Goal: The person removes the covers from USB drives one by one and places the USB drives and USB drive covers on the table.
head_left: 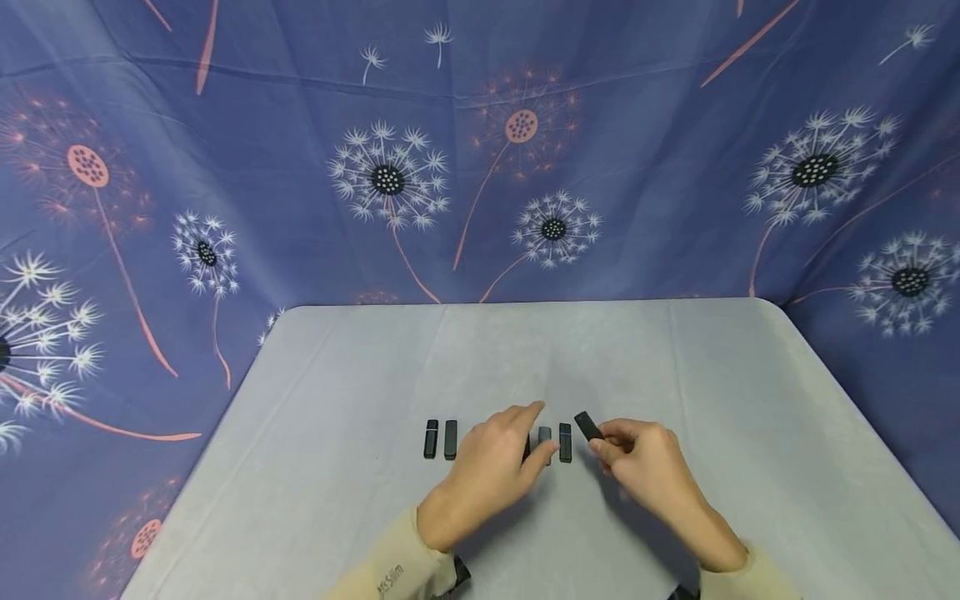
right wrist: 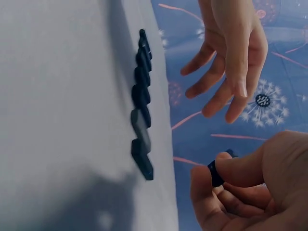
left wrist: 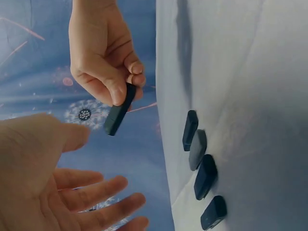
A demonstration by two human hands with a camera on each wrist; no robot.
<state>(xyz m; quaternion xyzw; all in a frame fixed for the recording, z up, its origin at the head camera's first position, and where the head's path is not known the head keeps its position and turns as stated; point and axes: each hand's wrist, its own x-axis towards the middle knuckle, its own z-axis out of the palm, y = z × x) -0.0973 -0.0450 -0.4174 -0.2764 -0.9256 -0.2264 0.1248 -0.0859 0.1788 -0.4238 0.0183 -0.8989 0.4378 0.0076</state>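
Observation:
Between thumb and fingers, my right hand (head_left: 648, 462) pinches one end of a small black USB stick (head_left: 588, 425), tilted above the table right of a row of similar sticks. The left wrist view shows most of that held stick (left wrist: 120, 109) sticking out past the fingertips. My left hand (head_left: 491, 458) hovers over the middle of the row with fingers spread and nothing in its grasp, hiding some sticks in the head view. Right of it lie a grey stick (head_left: 544, 435) and a black stick (head_left: 566, 442); to its left lie two dark ones (head_left: 431, 439).
The sticks lie side by side in one row on a table (head_left: 360, 375) with a pale cloth, seen lengthwise in the right wrist view. A blue dandelion-print curtain (head_left: 637, 250) hangs behind the table's far edge and along both sides.

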